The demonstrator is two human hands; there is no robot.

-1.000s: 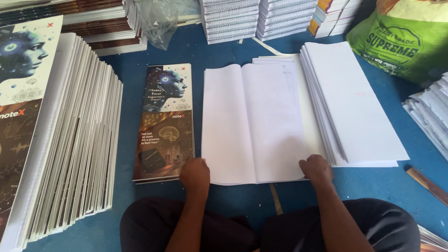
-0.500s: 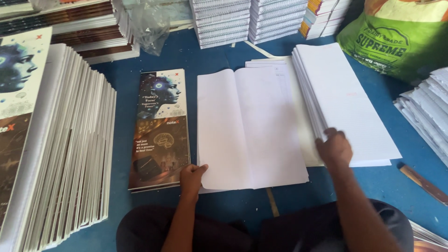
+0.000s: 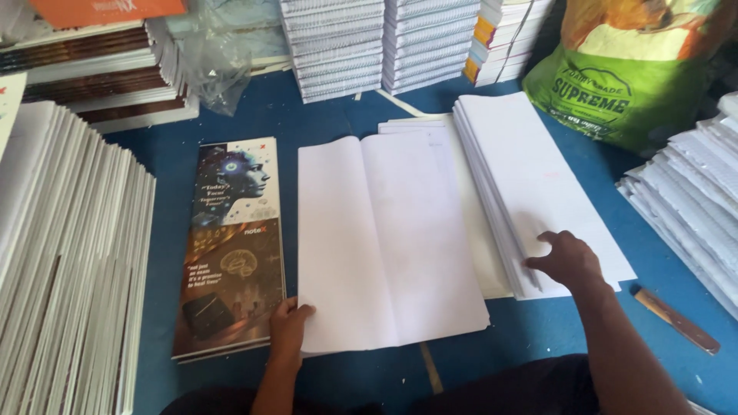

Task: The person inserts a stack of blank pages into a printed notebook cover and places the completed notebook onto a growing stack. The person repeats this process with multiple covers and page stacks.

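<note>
Head view: blue surface (image 3: 338, 115); white sheet stack (image 3: 538, 184) at right, folded white sheets (image 3: 384, 238) centre, printed cover (image 3: 231, 246) left. Right hand (image 3: 567, 260) fingers spread on stack edge, possibly lifting several sheets; left hand (image 3: 290, 324) fingers pinching the folded sheets' corner. Risk: misaligned pickup.

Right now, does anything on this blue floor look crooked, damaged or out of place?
Nothing looks damaged. The folded white sheets lie slightly askew across the flatter sheets beneath, and crumpled clear plastic sits loose among the stacks at the back left.
</note>
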